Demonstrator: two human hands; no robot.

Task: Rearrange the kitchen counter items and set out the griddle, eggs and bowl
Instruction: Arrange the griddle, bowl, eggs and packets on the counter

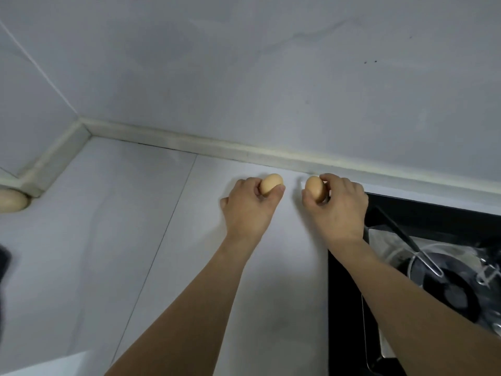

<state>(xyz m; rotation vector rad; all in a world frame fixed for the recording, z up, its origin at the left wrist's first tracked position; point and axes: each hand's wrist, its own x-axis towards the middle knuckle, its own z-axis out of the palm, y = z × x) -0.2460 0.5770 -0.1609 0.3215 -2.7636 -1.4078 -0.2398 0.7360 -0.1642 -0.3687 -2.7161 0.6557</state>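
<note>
Nearest, bare forearms are reaching across the pale table (113, 240), with open room lying to the left and the black stove (349, 289) hemming in the right. Farther out, the left hand (248, 210) is pinching one brown egg (271, 183) in its grip, and the right hand (339, 207) is holding a second egg (315, 188) the same way, fingers curled round it. Both eggs are sitting low near the table's back edge, just short of the wall trim (271, 156); whether they are touching the surface I cannot tell. Setting them down well probably means lowering gently, sideways, away from the stove's rim, releasing only once steady.
</note>
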